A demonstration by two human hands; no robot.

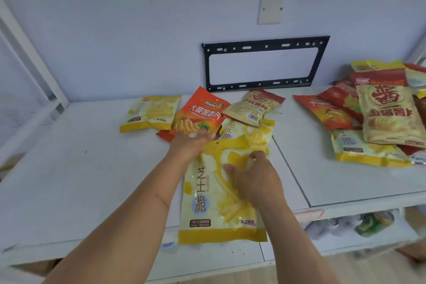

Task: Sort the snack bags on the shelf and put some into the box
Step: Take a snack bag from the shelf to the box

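Observation:
A large yellow and white snack bag is held upright over the front of the white shelf. My left hand grips its top left corner. My right hand pinches the bag's front near the upper right. Just behind lie an orange snack bag, a beige snack bag and a second yellow bag, partly hidden by the held one. Another yellow bag lies flat at the back left. No box shows clearly.
A pile of several red, beige and yellow snack bags fills the shelf's right end. A black metal bracket hangs on the wall behind. A lower shelf holds small items. Something brown shows under the front left edge.

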